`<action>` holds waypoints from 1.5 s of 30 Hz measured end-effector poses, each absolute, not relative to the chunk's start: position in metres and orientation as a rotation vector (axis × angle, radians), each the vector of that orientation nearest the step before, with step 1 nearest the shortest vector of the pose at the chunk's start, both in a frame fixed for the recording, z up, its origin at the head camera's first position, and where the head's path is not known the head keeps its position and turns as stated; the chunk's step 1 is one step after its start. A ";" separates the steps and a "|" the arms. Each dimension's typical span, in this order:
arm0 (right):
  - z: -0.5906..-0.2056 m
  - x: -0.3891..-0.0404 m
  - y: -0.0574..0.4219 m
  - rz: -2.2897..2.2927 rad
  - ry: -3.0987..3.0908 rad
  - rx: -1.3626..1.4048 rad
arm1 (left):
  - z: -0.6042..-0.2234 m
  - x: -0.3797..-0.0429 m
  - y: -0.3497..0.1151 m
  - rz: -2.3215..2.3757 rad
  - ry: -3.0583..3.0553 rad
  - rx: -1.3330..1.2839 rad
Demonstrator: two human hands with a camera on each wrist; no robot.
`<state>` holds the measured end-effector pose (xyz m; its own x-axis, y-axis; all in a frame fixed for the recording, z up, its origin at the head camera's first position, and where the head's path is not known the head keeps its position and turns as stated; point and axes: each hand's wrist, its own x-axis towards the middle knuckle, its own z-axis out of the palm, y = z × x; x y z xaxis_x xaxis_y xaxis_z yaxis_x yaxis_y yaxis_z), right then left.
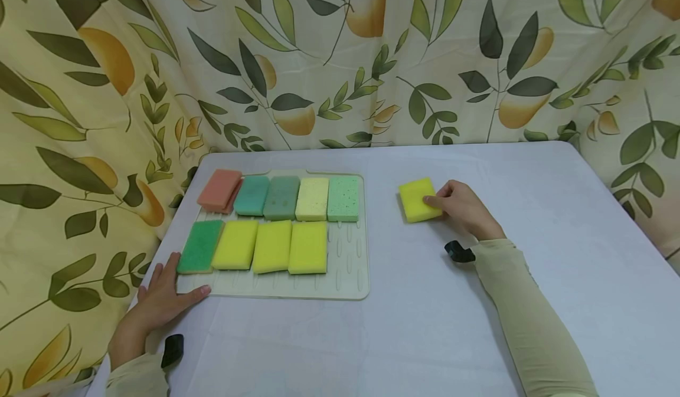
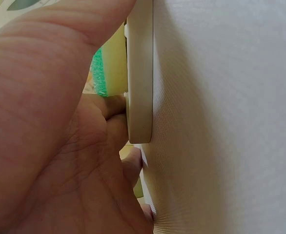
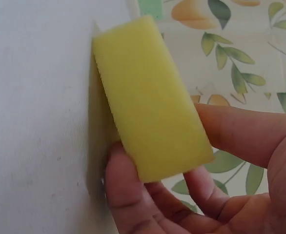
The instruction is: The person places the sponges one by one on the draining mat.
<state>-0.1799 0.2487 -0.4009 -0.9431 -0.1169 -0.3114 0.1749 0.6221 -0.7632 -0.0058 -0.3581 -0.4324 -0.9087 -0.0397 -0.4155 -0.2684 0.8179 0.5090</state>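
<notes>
A yellow sponge [image 1: 417, 200] is pinched at its near right corner by my right hand [image 1: 465, 210], to the right of the tray. In the right wrist view the thumb lies on one face of the sponge [image 3: 150, 102] and the other fingers are under it, tilted close over the tabletop. My left hand [image 1: 162, 302] rests with spread fingers at the near left corner of the pale tray [image 1: 347, 279], thumb along its front edge. On the tray lie two rows of sponges: the near row has a green sponge [image 1: 200, 246] and three yellow sponges [image 1: 273, 246].
The tray's far row holds a stacked red sponge [image 1: 219, 190], two teal ones, a pale yellow sponge [image 1: 312, 199] and a mint green sponge [image 1: 343, 199]. A white cloth covers the table [image 1: 414, 326]. A leaf-patterned curtain [image 1: 340, 61] hangs behind and at the sides.
</notes>
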 end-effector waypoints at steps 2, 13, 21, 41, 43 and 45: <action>-0.401 -0.179 0.246 -1.291 2.470 0.053 | -0.433 -0.006 -0.358 0.813 2.609 -0.232; -0.400 -0.175 0.222 -1.532 2.178 -0.057 | -0.434 -0.005 -0.359 0.811 2.620 -0.224; -0.393 -0.165 0.200 -1.524 2.123 -0.168 | -0.433 -0.005 -0.358 0.836 2.619 -0.233; -0.402 -0.141 0.151 -1.382 2.061 -0.380 | -0.432 -0.006 -0.358 0.832 2.612 -0.229; -0.402 -0.139 0.148 -1.354 2.084 -0.396 | -0.433 -0.006 -0.359 0.833 2.614 -0.227; -0.402 -0.137 0.144 -1.339 2.104 -0.407 | -0.433 -0.006 -0.359 0.832 2.615 -0.227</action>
